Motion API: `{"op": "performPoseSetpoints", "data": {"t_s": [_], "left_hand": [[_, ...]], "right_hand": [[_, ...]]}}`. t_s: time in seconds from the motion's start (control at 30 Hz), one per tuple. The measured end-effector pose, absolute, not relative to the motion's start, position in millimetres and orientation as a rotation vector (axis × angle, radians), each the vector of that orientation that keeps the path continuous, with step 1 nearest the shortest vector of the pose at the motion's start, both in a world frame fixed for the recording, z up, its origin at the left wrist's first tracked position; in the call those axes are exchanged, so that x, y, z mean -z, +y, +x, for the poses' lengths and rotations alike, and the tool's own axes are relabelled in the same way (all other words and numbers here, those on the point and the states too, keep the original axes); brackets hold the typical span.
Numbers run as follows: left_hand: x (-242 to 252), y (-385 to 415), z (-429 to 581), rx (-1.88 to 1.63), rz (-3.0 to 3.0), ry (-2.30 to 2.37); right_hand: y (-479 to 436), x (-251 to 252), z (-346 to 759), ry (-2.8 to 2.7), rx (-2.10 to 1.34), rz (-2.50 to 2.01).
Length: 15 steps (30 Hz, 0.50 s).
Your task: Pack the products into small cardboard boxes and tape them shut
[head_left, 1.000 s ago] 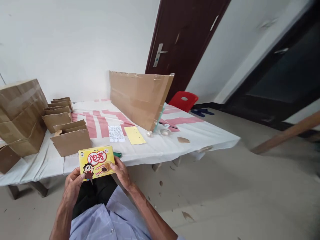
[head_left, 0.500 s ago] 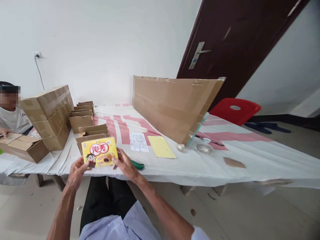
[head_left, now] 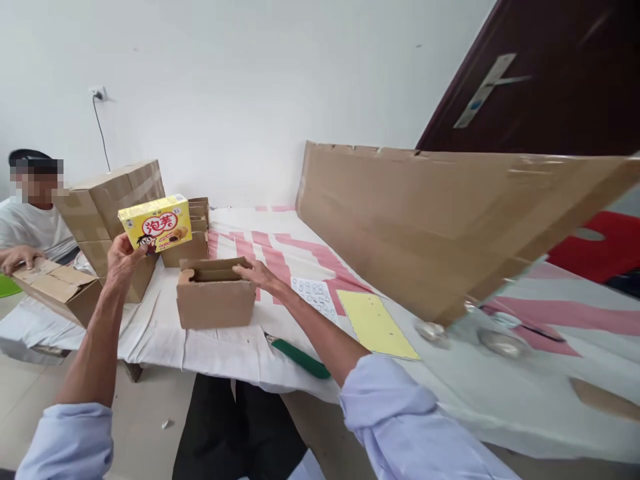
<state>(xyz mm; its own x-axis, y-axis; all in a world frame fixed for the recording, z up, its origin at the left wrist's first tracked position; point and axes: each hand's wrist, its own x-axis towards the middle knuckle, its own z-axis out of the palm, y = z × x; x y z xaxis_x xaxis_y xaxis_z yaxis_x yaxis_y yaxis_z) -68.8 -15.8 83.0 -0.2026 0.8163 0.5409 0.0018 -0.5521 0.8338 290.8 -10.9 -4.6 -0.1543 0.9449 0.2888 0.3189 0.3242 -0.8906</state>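
My left hand is raised and closed on the lower left corner of a yellow snack box with red lettering and a cartoon figure. The box hangs in the air above the table, left of a small open cardboard carton. My right hand reaches over the carton's right rim, fingers stretched out and touching its top flap. The carton stands on the white cloth near the table's front edge.
A table with a white and pink cloth holds stacked cardboard boxes at the left and more small cartons behind. A large cardboard sheet stands upright on the right. A green-handled tool, a yellow sheet and a sticker sheet lie nearby. Another person sits at far left with an open box.
My left hand lifted the yellow box up and to the left alone. My right hand let go of it and moved onto the small carton. The view swung left and closer.
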Motion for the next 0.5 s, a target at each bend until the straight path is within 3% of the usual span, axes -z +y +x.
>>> {"op": "performPoseSetpoints", "data": {"t_s": [0.1, 0.3, 0.5], "left_hand": [[-44, 15, -85, -1.705, 1.42, 1.098], [24, 65, -75, -1.435, 1.38, 1.219], [47, 112, -53, -1.399, 1.346, 1.393]], "right_hand": [[-19, 17, 290, -1.68, -0.995, -1.102], [-31, 20, 290, -1.663, -0.95, -1.119], [24, 25, 277, -1.546, -0.923, -1.172]]}}
